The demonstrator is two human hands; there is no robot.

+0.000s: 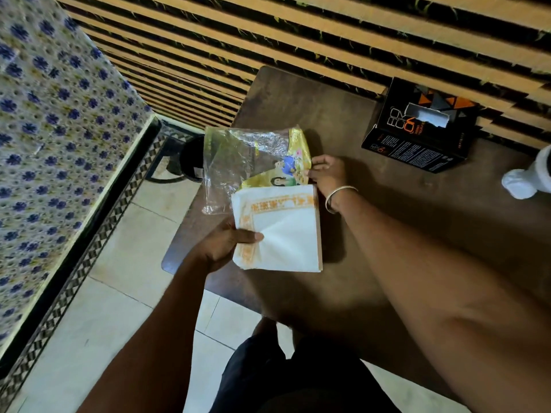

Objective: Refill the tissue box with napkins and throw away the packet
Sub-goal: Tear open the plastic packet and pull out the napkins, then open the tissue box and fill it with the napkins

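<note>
A stack of white napkins point(286, 231) with an orange printed border hangs over the dark brown table point(402, 204). My left hand point(222, 244) grips the stack's left edge, thumb on top. My right hand point(326, 172), a bangle on its wrist, pinches the edge of the clear and yellow plastic packet point(253, 158), which looks emptied and sits just beyond the napkins. The black tissue box point(417, 135) with orange triangles stands at the table's far side by the wall, its top slot showing a white opening.
A dark round bin point(190, 159) stands on the tiled floor left of the table, partly behind the packet. A white object point(524, 178) rests at the table's right edge. A slatted wall runs behind, and a patterned surface fills the left.
</note>
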